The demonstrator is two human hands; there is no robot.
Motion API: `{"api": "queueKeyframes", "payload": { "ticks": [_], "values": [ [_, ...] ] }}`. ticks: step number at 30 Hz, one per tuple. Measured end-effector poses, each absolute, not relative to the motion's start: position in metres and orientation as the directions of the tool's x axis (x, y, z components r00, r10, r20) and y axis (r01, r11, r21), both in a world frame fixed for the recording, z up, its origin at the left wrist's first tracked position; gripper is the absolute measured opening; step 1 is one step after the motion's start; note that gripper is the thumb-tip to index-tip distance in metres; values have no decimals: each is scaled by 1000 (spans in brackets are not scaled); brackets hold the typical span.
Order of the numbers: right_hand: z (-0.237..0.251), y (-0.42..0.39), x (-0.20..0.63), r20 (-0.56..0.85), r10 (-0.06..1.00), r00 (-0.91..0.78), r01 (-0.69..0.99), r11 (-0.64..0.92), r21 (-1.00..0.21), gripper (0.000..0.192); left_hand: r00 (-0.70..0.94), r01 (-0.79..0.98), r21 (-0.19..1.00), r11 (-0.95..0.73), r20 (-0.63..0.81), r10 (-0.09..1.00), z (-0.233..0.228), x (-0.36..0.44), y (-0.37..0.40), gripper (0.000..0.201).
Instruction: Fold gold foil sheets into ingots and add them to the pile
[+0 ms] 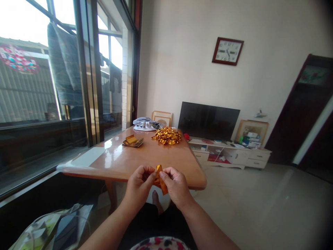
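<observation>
Between both hands is a folded piece of gold foil paper (163, 185), held up just in front of the table's near edge. My left hand (142, 180) pinches its left side with thumb and fingers. On the other side my right hand (175, 182) grips it, thumb pressed on the front. Farther off on the wooden table (145, 158) lies a heap of shiny folded gold foil pieces (168, 135). To the left of the heap sits a stack of flat gold-brown paper sheets (133, 141).
Folded cloth (147, 124) lies at the table's far end, with a framed picture (163, 118) behind. A television (208, 121) stands on a low white cabinet (236, 156). A bag (62, 225) is on the lower left, below a large window.
</observation>
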State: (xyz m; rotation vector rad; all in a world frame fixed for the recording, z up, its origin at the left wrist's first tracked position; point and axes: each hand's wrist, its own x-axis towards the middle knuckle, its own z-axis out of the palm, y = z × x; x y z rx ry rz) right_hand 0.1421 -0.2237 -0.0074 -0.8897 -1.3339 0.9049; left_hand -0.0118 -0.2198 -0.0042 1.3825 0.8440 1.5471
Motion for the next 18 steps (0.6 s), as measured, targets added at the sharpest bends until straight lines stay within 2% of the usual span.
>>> {"api": "queueKeyframes", "payload": {
  "ticks": [7, 10, 14, 18],
  "values": [
    [-6, -225, 137, 421, 906, 29, -5, 422, -907, 29, -52, -68, 902, -426, 423, 905, -14, -9, -211, 35],
    [-7, -225, 136, 442, 896, 47, 59, 440, -896, 28, -100, 51, 872, -487, 490, 866, -15, -11, -209, 29],
    [-8, -225, 137, 473, 880, 49, 127, 464, -877, 27, -74, 226, 813, -537, 564, 822, -14, -14, -208, 24],
    [-9, -225, 137, 488, 872, 43, 164, 475, -864, 27, -75, 211, 829, -518, 542, 837, -13, -13, -208, 24]
  ]
}}
